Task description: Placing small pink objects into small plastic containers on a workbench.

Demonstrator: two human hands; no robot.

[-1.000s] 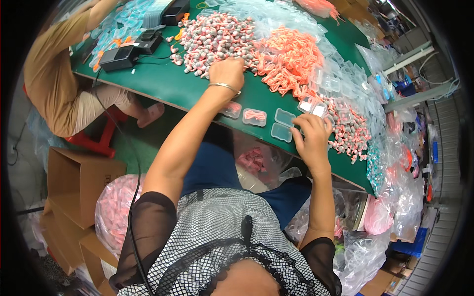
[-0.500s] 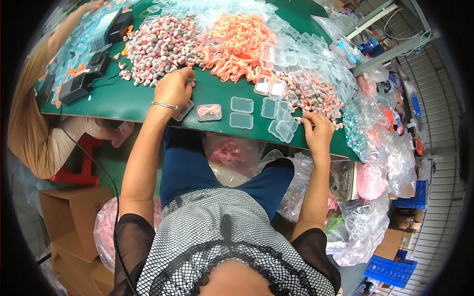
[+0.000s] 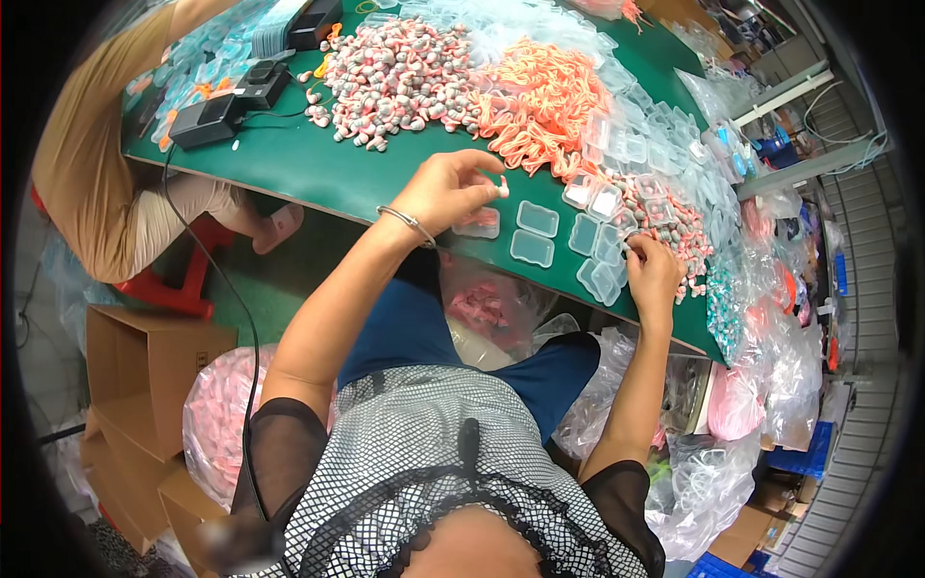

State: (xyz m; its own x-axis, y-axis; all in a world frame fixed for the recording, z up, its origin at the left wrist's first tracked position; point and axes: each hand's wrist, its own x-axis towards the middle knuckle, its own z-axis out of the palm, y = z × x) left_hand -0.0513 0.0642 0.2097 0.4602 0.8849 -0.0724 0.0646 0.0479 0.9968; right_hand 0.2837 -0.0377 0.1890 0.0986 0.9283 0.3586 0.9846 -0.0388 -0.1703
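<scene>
Seemingly at a packing step, the left hand [image 3: 445,188] pinches a small pink plastic-looking piece [image 3: 503,187] between its fingers above a green tabletop [image 3: 279,159]; a clear rectangular plastic case [image 3: 538,220] lies open at that hand's four o'clock; the right hand [image 3: 655,275] curls its fingers, grip unclear; placement would call for lowering.

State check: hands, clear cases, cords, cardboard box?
Left hand: pinching small pink piece
Right hand: fingers curled, grip unclear
Clear case between hands: open, empty
Clear case by left hand: pink contents, lid unclear
Orange cords: looped, heaped
Cardboard box: open
</scene>
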